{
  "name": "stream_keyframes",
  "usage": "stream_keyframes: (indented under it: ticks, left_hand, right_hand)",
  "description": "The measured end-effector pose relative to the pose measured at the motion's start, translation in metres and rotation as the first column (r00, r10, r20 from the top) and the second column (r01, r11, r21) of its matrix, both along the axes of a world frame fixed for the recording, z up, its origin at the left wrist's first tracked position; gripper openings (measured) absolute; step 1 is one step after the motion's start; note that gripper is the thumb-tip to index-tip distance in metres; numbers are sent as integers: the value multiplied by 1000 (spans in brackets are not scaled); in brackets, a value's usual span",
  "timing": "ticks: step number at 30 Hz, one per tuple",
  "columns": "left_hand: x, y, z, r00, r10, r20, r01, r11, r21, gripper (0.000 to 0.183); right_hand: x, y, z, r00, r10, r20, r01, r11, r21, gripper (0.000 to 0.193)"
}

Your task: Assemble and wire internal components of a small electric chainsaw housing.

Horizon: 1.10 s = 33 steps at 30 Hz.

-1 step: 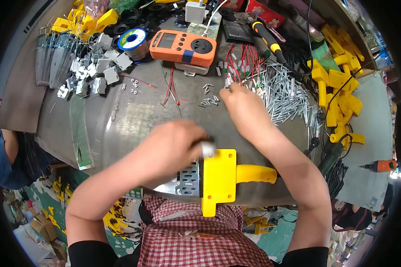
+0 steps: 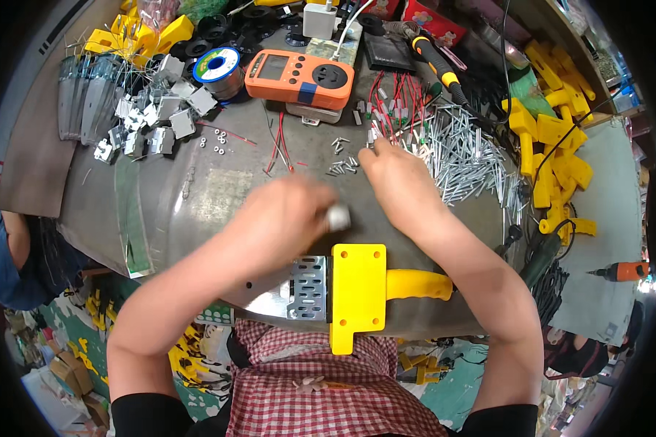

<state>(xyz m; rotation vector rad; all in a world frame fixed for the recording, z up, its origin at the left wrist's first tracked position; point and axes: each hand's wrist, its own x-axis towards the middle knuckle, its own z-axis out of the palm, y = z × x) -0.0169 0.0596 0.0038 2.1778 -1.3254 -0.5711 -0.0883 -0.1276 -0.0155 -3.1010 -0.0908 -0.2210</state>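
My left hand (image 2: 291, 215), blurred by motion, is closed on a small pale silvery piece (image 2: 337, 218) above the table. Below it lies a yellow plastic tool housing (image 2: 358, 288) with a handle (image 2: 419, 285) pointing right. A slotted metal plate (image 2: 308, 288) joins the housing's left side, partly under my left forearm. My right hand (image 2: 397, 171) rests farther off, its fingers drawn together at the near end of small parts with red wires (image 2: 393, 109). What those fingertips hold is hidden. Small screws (image 2: 342, 167) lie just left of them.
Metal rods or long screws (image 2: 470, 156) are heaped right of my right hand. An orange meter (image 2: 299, 76), a solder spool (image 2: 218, 71) and metal brackets (image 2: 164, 109) stand at the back. Yellow housings (image 2: 561, 160) pile up at the right. A power screwdriver (image 2: 623, 272) lies far right.
My left hand has lifted away from the yellow housing toward the far side, carrying the pale piece. More of the slotted plate shows. My right hand has barely moved.
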Motion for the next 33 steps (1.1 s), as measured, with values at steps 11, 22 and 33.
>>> stream_keyframes:
  ticks: [11, 22, 33]
  left_hand:
    - [51, -53, -47, 876, 90, 474, -6, 984, -176, 29]
    - [-14, 14, 0, 987, -138, 79, 158, 907, -390, 24]
    - [-31, 19, 5, 783, -275, 558, 453, 866, -209, 33]
  right_hand:
    - [-43, -5, 36, 965, -26, -261, 220, 623, 750, 11]
    - [-90, 20, 41, 991, 104, -79, -46, 841, 540, 11]
    - [-114, 52, 61, 943, 265, -199, -68, 743, 665, 20]
